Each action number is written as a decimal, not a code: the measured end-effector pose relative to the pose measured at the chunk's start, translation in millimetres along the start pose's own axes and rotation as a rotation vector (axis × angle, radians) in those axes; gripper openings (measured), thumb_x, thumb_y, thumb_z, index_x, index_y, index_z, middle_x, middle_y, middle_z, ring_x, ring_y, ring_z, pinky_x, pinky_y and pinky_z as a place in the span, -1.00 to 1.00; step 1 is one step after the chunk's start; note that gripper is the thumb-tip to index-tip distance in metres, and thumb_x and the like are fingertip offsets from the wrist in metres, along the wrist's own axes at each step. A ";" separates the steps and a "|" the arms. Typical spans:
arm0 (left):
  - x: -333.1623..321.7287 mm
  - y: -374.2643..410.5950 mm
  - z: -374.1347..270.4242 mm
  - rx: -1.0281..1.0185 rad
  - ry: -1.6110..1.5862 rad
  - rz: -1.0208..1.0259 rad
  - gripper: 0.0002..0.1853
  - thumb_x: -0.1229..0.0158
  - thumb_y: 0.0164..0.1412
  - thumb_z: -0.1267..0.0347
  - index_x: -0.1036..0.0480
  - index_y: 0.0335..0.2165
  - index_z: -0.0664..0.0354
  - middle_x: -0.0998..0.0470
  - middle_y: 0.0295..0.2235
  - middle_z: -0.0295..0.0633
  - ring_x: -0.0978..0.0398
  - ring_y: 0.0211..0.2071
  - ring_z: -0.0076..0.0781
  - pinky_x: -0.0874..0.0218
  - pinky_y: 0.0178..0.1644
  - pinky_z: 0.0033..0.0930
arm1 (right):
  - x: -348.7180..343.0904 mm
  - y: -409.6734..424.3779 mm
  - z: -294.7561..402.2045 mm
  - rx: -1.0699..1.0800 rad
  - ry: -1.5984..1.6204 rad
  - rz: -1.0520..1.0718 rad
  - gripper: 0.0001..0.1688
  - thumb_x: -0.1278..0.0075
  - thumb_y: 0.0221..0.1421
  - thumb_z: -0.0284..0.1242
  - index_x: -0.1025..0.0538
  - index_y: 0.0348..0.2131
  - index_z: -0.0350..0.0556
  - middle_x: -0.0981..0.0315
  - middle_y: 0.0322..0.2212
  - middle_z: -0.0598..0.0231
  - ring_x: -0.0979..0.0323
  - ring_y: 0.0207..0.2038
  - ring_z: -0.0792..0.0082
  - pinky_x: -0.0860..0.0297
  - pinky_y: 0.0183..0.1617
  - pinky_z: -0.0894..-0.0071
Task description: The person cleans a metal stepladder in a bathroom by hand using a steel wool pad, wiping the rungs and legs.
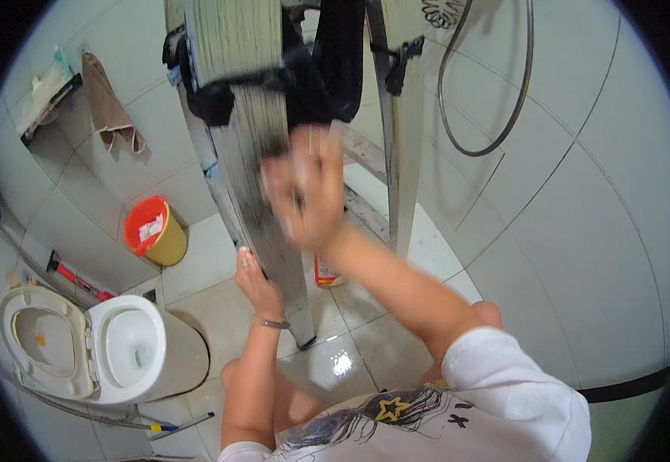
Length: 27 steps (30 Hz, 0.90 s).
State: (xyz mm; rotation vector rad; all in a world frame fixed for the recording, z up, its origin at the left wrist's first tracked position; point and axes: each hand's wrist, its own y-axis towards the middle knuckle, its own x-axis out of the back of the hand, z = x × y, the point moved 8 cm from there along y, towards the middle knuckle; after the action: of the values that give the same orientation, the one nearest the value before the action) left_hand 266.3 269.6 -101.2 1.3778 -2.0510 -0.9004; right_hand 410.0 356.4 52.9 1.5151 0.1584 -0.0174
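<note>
A tall frame with broad, streaked grey legs stands before me, perhaps a wooden stepladder. My left hand (259, 289) grips the left edge of its nearer leg (282, 277), low down. Against the face of that leg, higher up, is my right hand (309, 193), blurred and with bent fingers. Something dark shows by its fingertips, but whether it is held cannot be made out. Black fabric (211, 104) wraps the leg above this hand, and more black material hangs behind. The frame's other leg (407, 150) rises to the right, with a black strip (398, 66) tied on it.
At left stand a white toilet (188, 346) with its lid raised and a yellow bin (170, 245) with a red liner. A red-labelled container (324, 274) sits behind the leg on the wet tiled floor (335, 364). A shower hose (445, 110) loops along the right wall.
</note>
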 end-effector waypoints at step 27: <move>-26.6 -3.1 0.1 0.279 -0.343 0.085 -0.63 0.20 0.38 0.25 -0.26 -0.45 0.34 -0.26 -0.56 -0.30 -0.11 -0.49 -0.53 0.00 -0.42 -0.37 | 23.1 -119.6 -0.7 -0.046 -0.008 0.261 -0.85 -0.17 -0.07 -0.41 -0.54 -0.39 0.09 -0.39 -0.28 0.26 -0.29 -0.24 0.18 -0.18 -0.21 0.19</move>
State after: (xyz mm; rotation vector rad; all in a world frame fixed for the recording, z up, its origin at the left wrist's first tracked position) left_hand 277.7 293.6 -104.8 1.3330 -2.5562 -0.8883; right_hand 419.6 352.2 -68.4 1.4795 -0.0466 0.1874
